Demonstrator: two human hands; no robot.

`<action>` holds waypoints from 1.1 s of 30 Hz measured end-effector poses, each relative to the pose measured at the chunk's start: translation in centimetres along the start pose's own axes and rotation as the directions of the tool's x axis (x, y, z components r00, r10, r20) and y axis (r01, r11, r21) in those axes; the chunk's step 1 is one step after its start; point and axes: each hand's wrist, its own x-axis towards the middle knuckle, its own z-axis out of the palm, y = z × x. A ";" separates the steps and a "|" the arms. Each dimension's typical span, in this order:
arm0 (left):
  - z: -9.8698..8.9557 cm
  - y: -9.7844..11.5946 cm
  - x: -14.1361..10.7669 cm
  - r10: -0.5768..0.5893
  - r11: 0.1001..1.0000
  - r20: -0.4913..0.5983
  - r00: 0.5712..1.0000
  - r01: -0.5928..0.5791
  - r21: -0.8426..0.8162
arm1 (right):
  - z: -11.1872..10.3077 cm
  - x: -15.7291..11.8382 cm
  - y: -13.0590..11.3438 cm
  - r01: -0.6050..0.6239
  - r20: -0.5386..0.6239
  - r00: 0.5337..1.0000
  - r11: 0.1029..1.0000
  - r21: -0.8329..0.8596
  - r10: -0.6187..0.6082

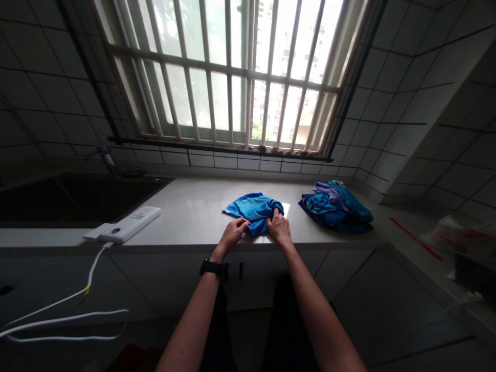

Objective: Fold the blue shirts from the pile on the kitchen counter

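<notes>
A bright blue piece of cloth (253, 207) lies bunched on the white counter (194, 199), close to its front edge. My left hand (233, 231) pinches the cloth's near left edge between thumb and fingers. At the cloth's right end, my right hand (278, 226) has its fingers closed on the fabric, partly pushed into a fold. A black watch (212, 267) is on my left wrist. What kind of garment the cloth is, I cannot tell.
To the right sits a pile of blue, teal and purple clothes (337, 206). A white power bank (134, 223) with a white cable lies at the left, beside the dark sink (77, 199). A red strip (415, 237) rests on the right-hand counter. Behind is a barred window (228, 70).
</notes>
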 end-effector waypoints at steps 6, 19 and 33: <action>0.0 0.1 0.0 0.000 1.000 0.005 1.000 0.000 0.010 | 0.0 0.0 0.0 -0.006 0.001 1.000 1.000 -0.003 0.006; 0.1 -1.2 0.5 -0.066 0.996 -0.080 0.995 0.061 -0.062 | -3.1 0.4 0.0 0.107 0.136 0.986 0.991 -0.084 -0.095; 0.3 -1.7 0.4 -0.047 0.991 -0.137 0.990 0.029 -0.131 | -23.1 5.3 -1.4 0.503 -0.647 0.690 0.857 0.108 -0.324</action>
